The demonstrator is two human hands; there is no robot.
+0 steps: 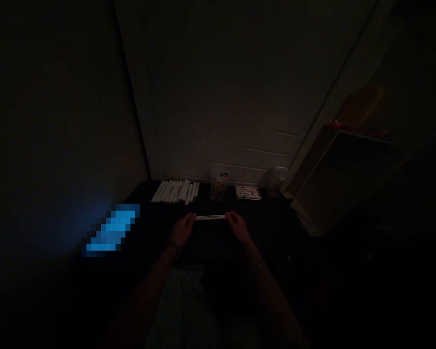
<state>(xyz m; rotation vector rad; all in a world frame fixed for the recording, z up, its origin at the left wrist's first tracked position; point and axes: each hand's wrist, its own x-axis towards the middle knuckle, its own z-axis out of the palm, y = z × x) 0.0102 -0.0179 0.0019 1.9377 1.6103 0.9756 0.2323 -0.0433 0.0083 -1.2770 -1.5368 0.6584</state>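
Observation:
In a dim room, my left hand [182, 230] and my right hand [237, 226] hold a white double-ended marker [210, 217] level between them, one hand at each end. Its printed label is too dark and small to read. Both hands are just above a dark tabletop [218, 245]. Farther back, a row of several white markers [175, 191] lies side by side. To their right stand a clear plastic container [218, 185] with dark contents and a flat printed box [248, 192].
A second clear container [278, 181] stands at the back right of the table. A pixelated blue glowing screen [111, 230] lies at the left. A pale door or wall panel [218, 97] rises behind the table, and a pale cabinet [334, 179] stands at the right.

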